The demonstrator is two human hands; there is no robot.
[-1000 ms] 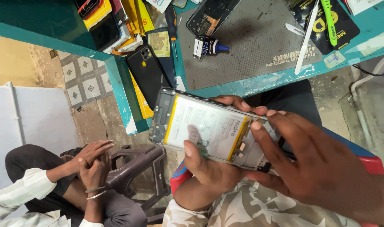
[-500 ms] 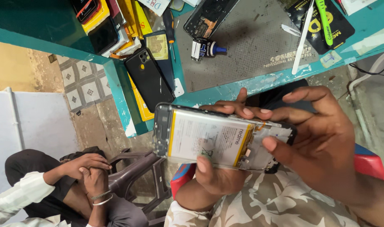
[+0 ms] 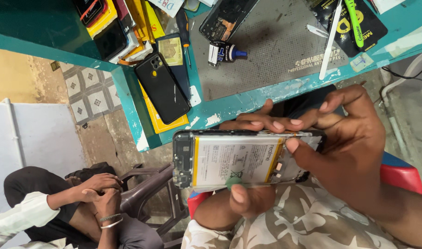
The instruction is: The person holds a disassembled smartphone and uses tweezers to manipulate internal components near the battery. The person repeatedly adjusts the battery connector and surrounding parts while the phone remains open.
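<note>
An opened smartphone (image 3: 188,159) with its back cover off lies level between my hands, over my lap. Its white battery (image 3: 236,159) with yellow side strips is exposed. My left hand (image 3: 245,200) grips it from below, thumb on the lower edge by a small green piece (image 3: 230,182), fingers curled over the top edge. My right hand (image 3: 354,138) holds the phone's right end, with the thumb pressed on the frame beside the battery.
A teal workbench (image 3: 248,103) stands ahead with a grey work mat (image 3: 275,50), a black glue bottle (image 3: 224,51), a black phone (image 3: 162,87), stacked phones and cases (image 3: 111,27), a white pry stick (image 3: 332,39) and a green tool (image 3: 357,23). Another person's clasped hands (image 3: 100,191) are at lower left, by a plastic chair (image 3: 151,189).
The phone has turned from tilted to level and sits lower. My right hand has slid from over its lower right part to its right end. My left thumb has shifted right along the lower edge.
</note>
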